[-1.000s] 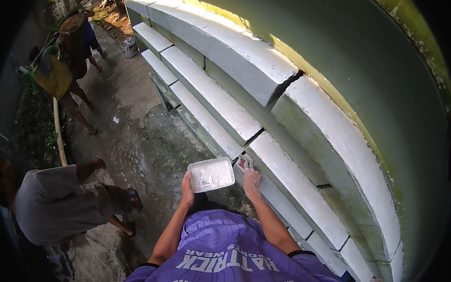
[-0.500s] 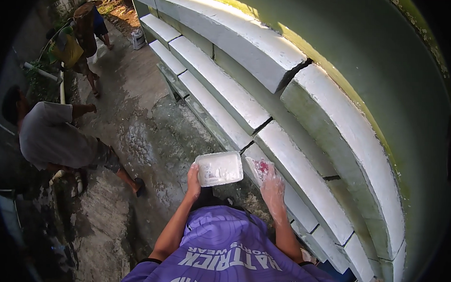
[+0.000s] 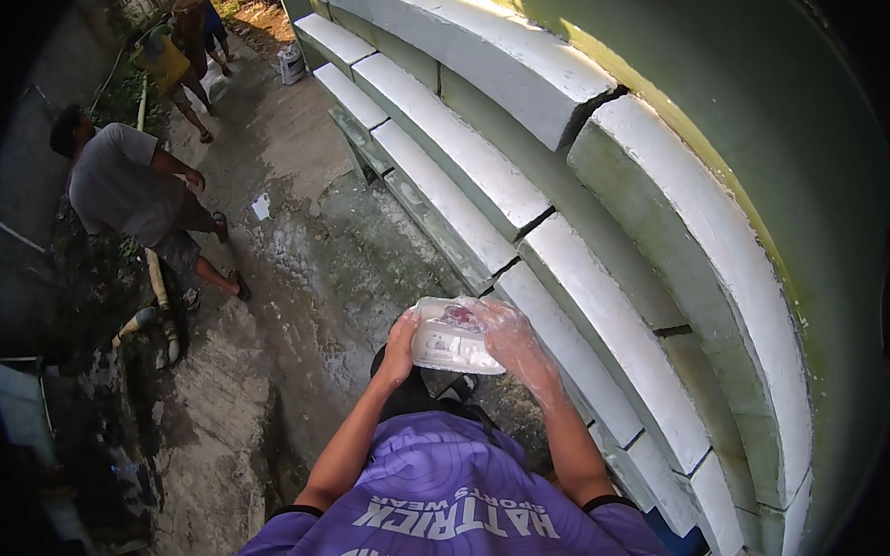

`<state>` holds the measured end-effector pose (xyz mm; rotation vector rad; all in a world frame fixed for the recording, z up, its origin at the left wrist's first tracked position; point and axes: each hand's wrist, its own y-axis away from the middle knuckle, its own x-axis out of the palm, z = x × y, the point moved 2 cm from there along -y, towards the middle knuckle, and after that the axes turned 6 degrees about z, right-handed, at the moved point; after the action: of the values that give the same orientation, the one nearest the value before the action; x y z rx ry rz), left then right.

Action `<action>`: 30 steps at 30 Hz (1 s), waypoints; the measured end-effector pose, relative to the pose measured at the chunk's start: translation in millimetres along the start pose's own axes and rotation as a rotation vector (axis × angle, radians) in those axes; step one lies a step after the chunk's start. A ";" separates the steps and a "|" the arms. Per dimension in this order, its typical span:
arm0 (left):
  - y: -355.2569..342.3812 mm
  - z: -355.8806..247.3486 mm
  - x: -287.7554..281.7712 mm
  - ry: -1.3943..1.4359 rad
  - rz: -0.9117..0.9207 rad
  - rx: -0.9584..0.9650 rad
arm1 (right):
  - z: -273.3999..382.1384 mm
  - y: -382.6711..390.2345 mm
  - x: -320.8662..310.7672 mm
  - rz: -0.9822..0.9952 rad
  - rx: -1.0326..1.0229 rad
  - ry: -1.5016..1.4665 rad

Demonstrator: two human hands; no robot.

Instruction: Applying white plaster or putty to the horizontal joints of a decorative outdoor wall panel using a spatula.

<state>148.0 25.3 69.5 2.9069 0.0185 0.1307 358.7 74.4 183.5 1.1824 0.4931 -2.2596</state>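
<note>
I grip a white plastic tray point(image 3: 447, 353) by its left side with my left hand point(image 3: 399, 345), holding it in front of me. My right hand point(image 3: 507, 337), dusted with white, is closed on a small red and white applicator point(image 3: 463, 318) over the tray's far right part, which it partly hides. The tray holds white, paint-like material. Just beyond my right hand are stepped rows of white-topped concrete slabs point(image 3: 600, 332), with dark gaps between the pieces.
A person in grey point(image 3: 135, 179) walks on the concrete path point(image 3: 273, 145) at the left; others point(image 3: 183, 73) are farther ahead. Pipes point(image 3: 156, 283) run along the left edge. A pale bucket point(image 3: 291, 65) stands by the slabs' far end. A green wall point(image 3: 811, 193) rises at the right.
My right hand has brought the applicator from beside the slabs into the tray. The person in grey and those ahead have moved farther along the path.
</note>
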 end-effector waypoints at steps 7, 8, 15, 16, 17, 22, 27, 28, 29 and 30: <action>19.2 -8.6 -14.0 0.122 0.074 -0.120 | 2.4 -6.9 22.4 0.134 0.046 -0.270; 19.3 -4.0 -16.3 0.130 -0.001 -0.103 | 4.1 -7.6 27.5 0.142 0.042 -0.266; 28.0 -6.8 -61.1 0.002 -0.137 -0.055 | 43.5 -38.1 45.2 -0.021 0.204 -0.495; 32.0 -17.1 -67.1 -0.005 -0.124 -0.055 | 39.1 -41.4 59.8 -0.138 0.211 -0.458; 37.0 -27.4 -73.8 0.015 -0.114 -0.075 | 35.9 -39.5 74.4 -0.150 0.220 -0.460; 48.5 -10.6 -129.6 0.041 -0.111 -0.089 | 64.0 -46.7 111.8 -0.432 0.345 -0.919; 52.1 22.2 -179.9 0.333 -0.097 -0.175 | 92.6 -35.1 144.2 -0.610 0.515 -1.551; 51.4 23.1 -181.7 0.324 -0.054 -0.184 | 91.7 -33.6 157.5 -0.705 0.535 -1.664; 50.0 23.9 -183.3 0.276 -0.062 -0.177 | 90.9 -25.4 167.1 -0.756 0.539 -1.654; 48.3 24.0 -185.0 0.231 -0.077 -0.164 | 92.7 -19.5 175.4 -0.802 0.522 -1.795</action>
<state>-34.0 -31.4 41.2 2.7077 0.1513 0.4320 205.1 -11.4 89.7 -1.3450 -0.4745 -3.0181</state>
